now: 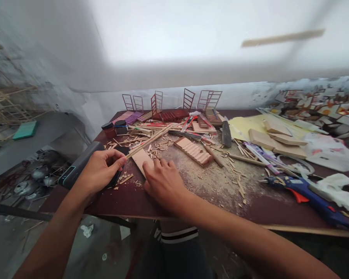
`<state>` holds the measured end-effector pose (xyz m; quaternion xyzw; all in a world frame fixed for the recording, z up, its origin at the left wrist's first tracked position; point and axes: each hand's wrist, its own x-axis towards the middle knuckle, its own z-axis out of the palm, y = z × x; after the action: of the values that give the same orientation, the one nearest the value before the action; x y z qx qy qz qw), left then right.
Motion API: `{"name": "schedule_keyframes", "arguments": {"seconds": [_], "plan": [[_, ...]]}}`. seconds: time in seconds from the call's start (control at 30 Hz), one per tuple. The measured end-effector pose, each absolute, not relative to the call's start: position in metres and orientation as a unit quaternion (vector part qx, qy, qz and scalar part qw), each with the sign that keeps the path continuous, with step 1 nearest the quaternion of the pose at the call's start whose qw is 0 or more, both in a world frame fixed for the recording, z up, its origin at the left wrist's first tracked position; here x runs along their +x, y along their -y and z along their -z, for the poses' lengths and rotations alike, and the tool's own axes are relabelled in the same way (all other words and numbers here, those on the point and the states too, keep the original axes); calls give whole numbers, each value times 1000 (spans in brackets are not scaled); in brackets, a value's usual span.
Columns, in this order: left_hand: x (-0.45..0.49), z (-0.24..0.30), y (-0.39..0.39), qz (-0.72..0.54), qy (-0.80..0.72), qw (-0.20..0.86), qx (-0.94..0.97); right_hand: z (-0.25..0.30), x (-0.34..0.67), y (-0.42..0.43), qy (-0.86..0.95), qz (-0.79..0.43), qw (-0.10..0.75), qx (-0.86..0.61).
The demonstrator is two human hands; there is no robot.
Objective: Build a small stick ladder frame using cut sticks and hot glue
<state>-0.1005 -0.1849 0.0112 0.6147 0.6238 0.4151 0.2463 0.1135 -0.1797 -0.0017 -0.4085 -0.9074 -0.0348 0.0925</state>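
Observation:
My left hand (100, 170) is closed in a pinch on the near end of a bundle of thin wooden sticks (149, 140) that slants up and to the right over the table. My right hand (163, 182) lies flat, fingers together, pressing on a small flat wooden piece (141, 158) at the table's front. Sawdust and wood chips surround both hands. A ridged wooden stair-like model (193, 150) lies just beyond my right hand.
The dark table (209, 209) carries a blue glue gun (305, 193) at the right, wood blocks (267, 140), yellow sheets, small paint jars (114, 128), painted slat panels and little frames (189, 99) along the back wall. A dark cylinder (78, 166) lies at the left edge.

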Motion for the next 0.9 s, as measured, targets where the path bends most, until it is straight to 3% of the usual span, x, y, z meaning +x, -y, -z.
{"name": "schedule_keyframes", "arguments": {"seconds": [0.1,0.33,0.43,0.57,0.8,0.9], "plan": [[-97,-12,189,-401,-629,251,616,1,145,168,904,28,68,-422],[-73,-7,172,-338,-604,230,684,5,219,185,871,-21,113,-477],[-53,-6,154,-309,-559,240,731,-7,234,193,877,-38,175,-445],[-32,-1,134,-251,-508,296,769,-25,254,172,874,46,279,-394],[-22,8,119,-176,-462,400,771,-5,261,117,945,14,117,-305],[-26,9,119,-169,-468,405,767,3,259,109,950,-8,90,-300]]}}
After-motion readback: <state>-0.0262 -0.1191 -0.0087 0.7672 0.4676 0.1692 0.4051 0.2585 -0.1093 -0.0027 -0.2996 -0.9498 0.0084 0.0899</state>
